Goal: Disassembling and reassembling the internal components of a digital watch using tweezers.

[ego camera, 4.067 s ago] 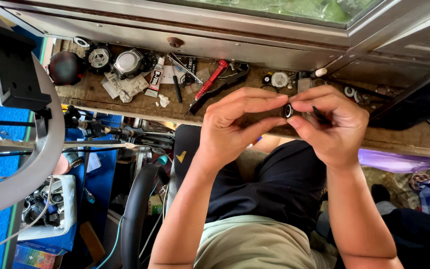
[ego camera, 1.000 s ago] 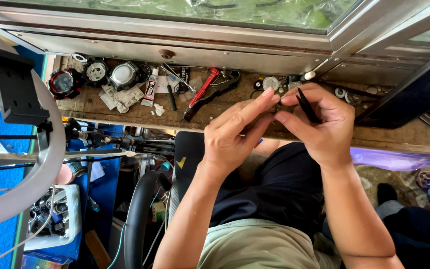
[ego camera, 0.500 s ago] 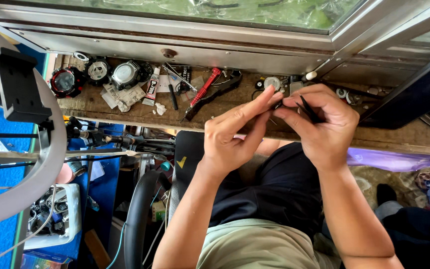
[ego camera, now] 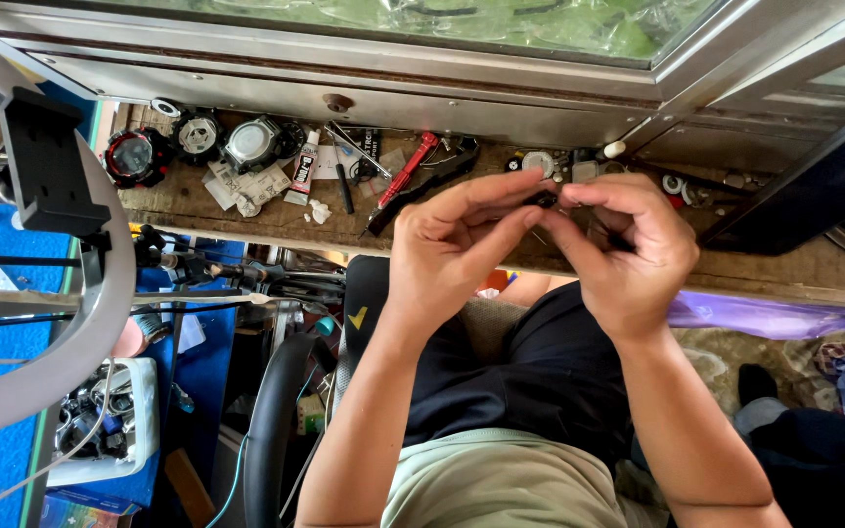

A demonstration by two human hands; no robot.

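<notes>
The small dark part [ego camera: 541, 198] was mostly hidden between the fingertips of the left hand [ego camera: 452, 249] and right hand [ego camera: 628, 249], too small to identify. The ring light [ego camera: 100, 323] was cut off at the left edge.

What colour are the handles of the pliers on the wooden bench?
Red, seen in the head view.

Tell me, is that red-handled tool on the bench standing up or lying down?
Lying down. The red-handled tool rests flat on the wooden bench, slanted, near the glue tube; neither hand touches it.
</notes>
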